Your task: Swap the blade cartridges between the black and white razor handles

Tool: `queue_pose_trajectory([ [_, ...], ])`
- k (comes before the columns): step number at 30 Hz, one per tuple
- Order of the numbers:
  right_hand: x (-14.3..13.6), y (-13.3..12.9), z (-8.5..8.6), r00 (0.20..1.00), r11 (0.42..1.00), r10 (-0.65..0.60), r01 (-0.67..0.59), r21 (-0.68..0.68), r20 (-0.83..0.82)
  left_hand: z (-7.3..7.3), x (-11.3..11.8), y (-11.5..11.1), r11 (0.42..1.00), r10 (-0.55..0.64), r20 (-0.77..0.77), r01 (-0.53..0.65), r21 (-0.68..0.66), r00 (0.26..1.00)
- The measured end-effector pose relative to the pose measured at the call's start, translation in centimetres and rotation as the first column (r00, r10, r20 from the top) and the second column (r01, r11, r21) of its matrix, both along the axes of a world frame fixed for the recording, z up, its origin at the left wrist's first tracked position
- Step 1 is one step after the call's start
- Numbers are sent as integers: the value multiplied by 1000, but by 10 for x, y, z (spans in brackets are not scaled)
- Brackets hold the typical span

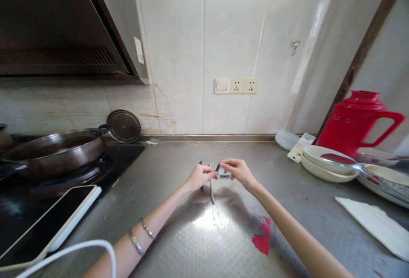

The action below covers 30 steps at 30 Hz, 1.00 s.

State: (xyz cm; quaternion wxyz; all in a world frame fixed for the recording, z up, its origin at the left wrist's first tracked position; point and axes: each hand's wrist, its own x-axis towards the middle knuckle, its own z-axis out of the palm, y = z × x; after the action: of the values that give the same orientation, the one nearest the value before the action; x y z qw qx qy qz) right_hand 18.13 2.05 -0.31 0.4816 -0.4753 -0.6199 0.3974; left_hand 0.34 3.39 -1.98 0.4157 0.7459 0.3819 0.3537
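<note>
Above the metal worktop (179, 235), my left hand (198, 176) and my right hand (239, 171) meet with their fingertips pinched. Between them is a small dark green piece (218, 167), too small to name, and the fingers of both hands close on it. A small pale, clear-looking piece with a dark line (225, 176) shows under my right fingers. Beside my left fingertips a thin grey cord-like strip (212, 195) runs downward. A thin black object (201, 163) shows partly behind my left hand; the hand hides its middle.
A steel pan (60, 154) sits on the black stove at left, with a phone (47, 227) and white cable (96, 242) nearer. At right are a red thermos (354, 120), stacked bowls (329, 171) and a white paper (373, 222). A red scrap (262, 240) lies near my right forearm.
</note>
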Motion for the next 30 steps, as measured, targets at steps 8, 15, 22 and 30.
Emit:
queue_pose_trajectory([
  [8,0,3,4,980,993,105,-113,40,168,0,0,2,1000,-4,62,3,11,998],
  [15,-1,-1,10,927,965,136,-204,166,348,3,-3,4,999,46,76,-48,14,996],
  [22,0,1,8,924,957,76,-173,234,374,1,0,5,993,92,98,-84,-77,991],
  [30,2,2,-3,939,956,-19,-83,282,342,7,8,0,920,369,331,-291,-260,869],
])
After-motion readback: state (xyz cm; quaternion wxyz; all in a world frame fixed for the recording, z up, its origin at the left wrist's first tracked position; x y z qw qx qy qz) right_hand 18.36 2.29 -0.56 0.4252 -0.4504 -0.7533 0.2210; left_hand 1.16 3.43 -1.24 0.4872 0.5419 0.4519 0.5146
